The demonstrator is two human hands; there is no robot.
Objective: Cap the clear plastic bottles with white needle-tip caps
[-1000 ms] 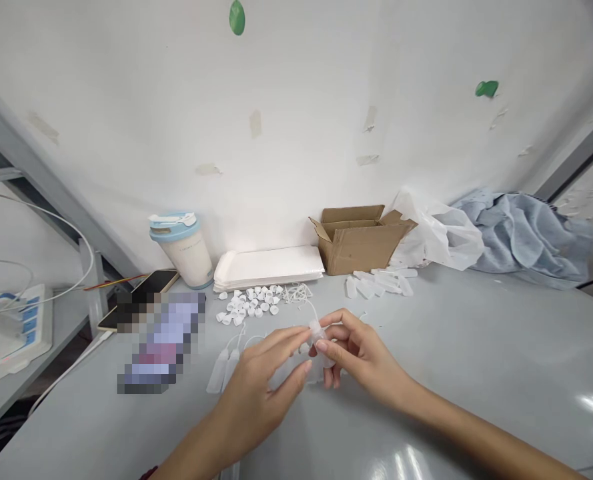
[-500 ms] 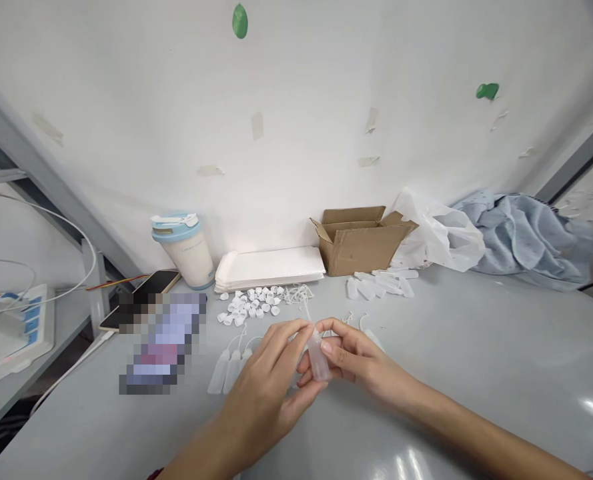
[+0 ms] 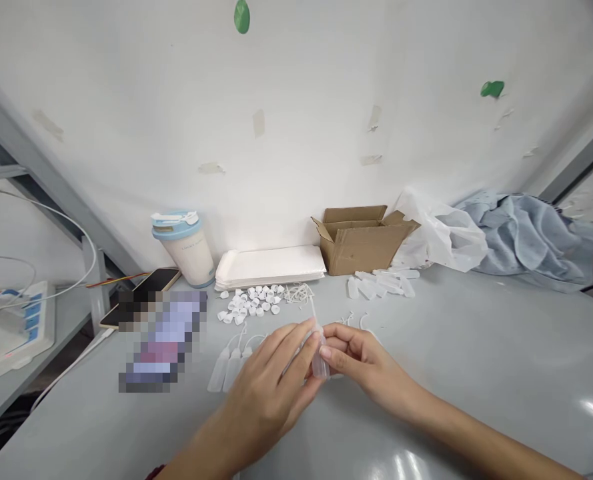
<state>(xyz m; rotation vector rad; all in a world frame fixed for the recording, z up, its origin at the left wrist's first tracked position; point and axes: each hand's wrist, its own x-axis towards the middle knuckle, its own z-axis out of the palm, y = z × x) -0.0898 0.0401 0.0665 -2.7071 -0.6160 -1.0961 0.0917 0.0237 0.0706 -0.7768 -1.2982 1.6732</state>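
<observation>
Grasping a translucent plastic tube (image 3: 320, 366) over the surface (image 3: 476, 373), slightly tilted, between the left hand (image 3: 275, 377) at its neck and the right hand (image 3: 357, 359) along its side. Might twist or slip, given smooth walls and a light-looking hold. Could come loose at the top if seated crookedly; hard to check, being partly covered. Apparently fitted there with a thin white cord (image 3: 313, 309), reaching toward a tangle of cords (image 3: 297, 292); could snag under a sharp pull. Farther out, watch for white caps (image 3: 251, 303), easily scattered by a stray sweep, and for corded tubes (image 3: 218, 372) beside the left hand, easily knocked askew.
</observation>
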